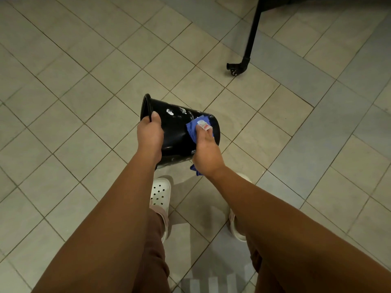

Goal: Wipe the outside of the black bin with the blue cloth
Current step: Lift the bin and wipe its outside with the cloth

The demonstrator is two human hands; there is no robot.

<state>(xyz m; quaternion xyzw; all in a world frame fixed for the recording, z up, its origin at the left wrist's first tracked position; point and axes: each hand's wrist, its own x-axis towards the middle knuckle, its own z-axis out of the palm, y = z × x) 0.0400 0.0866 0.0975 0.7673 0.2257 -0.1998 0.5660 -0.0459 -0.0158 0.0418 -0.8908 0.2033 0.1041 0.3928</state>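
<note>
Tiled floor (88,66), glossy round black bin (177,132), crumpled blue cloth (193,130)

We cannot see inside the black bin (175,132), its mouth turned away to the left. Our left hand (149,134) hides part of the rim; our right hand (206,153) covers most of the blue cloth (193,130), whose white tag is too small to read. The black wheeled stand (250,39) is cut off at the top edge.
</note>
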